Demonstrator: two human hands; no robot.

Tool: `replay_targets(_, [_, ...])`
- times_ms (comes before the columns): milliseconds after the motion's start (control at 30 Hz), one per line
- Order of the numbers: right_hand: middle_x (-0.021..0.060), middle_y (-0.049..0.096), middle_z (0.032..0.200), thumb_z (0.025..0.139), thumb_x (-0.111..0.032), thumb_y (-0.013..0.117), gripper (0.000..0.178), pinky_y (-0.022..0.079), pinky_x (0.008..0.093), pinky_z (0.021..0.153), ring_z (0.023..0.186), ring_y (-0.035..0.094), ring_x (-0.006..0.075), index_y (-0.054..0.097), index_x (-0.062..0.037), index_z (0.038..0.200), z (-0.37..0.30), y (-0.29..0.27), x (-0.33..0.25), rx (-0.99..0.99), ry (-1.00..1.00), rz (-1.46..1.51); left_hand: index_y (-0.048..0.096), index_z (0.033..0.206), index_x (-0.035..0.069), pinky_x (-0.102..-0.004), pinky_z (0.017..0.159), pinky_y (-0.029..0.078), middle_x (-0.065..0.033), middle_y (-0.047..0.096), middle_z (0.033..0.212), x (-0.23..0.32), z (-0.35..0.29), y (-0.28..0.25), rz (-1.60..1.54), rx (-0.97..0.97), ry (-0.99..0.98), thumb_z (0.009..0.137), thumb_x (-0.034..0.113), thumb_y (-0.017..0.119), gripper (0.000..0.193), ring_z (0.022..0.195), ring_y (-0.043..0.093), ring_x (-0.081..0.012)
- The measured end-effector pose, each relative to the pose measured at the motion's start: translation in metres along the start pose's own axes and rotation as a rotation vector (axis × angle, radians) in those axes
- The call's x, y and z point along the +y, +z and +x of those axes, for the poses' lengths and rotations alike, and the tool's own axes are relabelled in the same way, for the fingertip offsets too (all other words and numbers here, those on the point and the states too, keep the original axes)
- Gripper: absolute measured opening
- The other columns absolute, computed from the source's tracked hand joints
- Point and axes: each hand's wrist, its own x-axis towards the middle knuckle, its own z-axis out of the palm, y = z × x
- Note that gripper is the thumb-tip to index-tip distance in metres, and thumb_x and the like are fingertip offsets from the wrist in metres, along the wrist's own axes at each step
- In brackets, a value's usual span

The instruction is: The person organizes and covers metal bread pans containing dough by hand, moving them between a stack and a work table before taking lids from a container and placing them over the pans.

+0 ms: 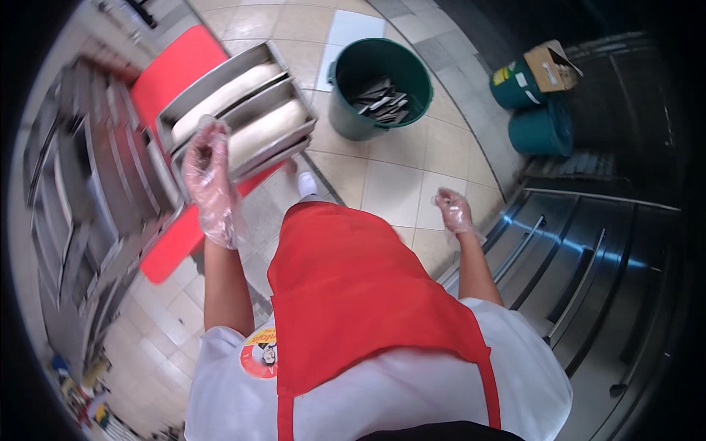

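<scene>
My left hand (211,173), in a clear plastic glove, is closed with its fingers curled over the near end of two long metal pans (300,94). Whether it grips anything is hidden by the fingers and glove. Each pan holds a long, pale roll of dough (268,132). They rest on a red tabletop (179,62), with another pan edge showing beneath them. Out to the right, my right hand (454,211), gloved the same way, hangs away from my body. Its fingers are bent in, and nothing shows in them.
Several metal pans (110,176) are stacked at left. Ahead stands a green bin (353,121) with dark flat pieces inside. Other green bins (540,132) stand at the far right, one under an open cardboard box (551,66). A steel unit with long handles (581,283) lines my right side.
</scene>
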Motion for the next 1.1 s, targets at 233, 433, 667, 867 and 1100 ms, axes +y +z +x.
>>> replay_targets(233, [0.0176, 0.070, 0.118, 0.092, -0.020, 0.070, 0.042, 0.053, 0.0361, 0.094, 0.108, 0.068, 0.0264, 0.064, 0.0021, 0.127, 0.075, -0.014, -0.027, -0.015, 0.083, 0.226, 0.060, 0.127, 0.002, -0.0270, 0.089, 0.050, -0.0055, 0.067, 0.115, -0.078, -0.004, 0.196, -0.037, -0.641, -0.444, 0.097, 0.006, 0.065, 0.030, 0.104, 0.061, -0.0117])
replay_targets(433, [0.0215, 0.067, 0.122, 0.096, -0.025, 0.062, 0.041, 0.050, 0.0390, 0.098, 0.112, 0.066, 0.0335, 0.063, -0.0008, 0.128, 0.337, 0.038, -0.017, -0.234, -0.097, 0.114, 0.061, 0.124, -0.003, -0.0312, 0.097, 0.051, -0.0112, 0.068, 0.118, -0.181, -0.039, 0.246, 0.123, -0.615, -0.850, 0.098, 0.010, 0.066, 0.030, 0.109, 0.064, -0.0179])
replay_targets(667, [0.0258, 0.062, 0.131, 0.092, -0.026, 0.061, 0.046, 0.046, 0.0444, 0.106, 0.124, 0.059, 0.0381, 0.061, 0.0007, 0.129, 0.700, 0.201, 0.045, -0.227, -0.033, -0.420, 0.065, 0.117, -0.001, -0.0265, 0.088, 0.050, -0.0073, 0.069, 0.107, -0.300, -0.090, 0.232, 0.339, 0.058, -1.311, 0.096, 0.007, 0.068, 0.024, 0.095, 0.063, -0.0131])
replay_targets(867, [0.0240, 0.070, 0.115, 0.077, -0.030, 0.080, 0.041, 0.055, 0.0420, 0.095, 0.107, 0.068, 0.0390, 0.074, 0.0017, 0.102, 0.801, 0.265, 0.056, -0.193, 0.435, -0.135, 0.066, 0.116, 0.000, -0.0268, 0.090, 0.049, -0.0061, 0.069, 0.107, -0.331, -0.119, 0.262, 0.256, 0.251, -1.408, 0.097, 0.008, 0.067, 0.021, 0.097, 0.063, -0.0125])
replay_targets(1100, [0.0163, 0.061, 0.088, 0.079, -0.001, 0.060, 0.008, 0.051, 0.0438, 0.075, 0.084, 0.061, 0.0335, 0.061, -0.0048, 0.086, 0.626, 0.192, -0.037, -0.210, -0.478, 0.005, 0.065, 0.118, 0.000, -0.0303, 0.090, 0.051, -0.0089, 0.068, 0.109, -0.364, -0.006, 0.354, 0.100, 0.105, -1.251, 0.096, 0.017, 0.070, 0.029, 0.100, 0.064, -0.0173])
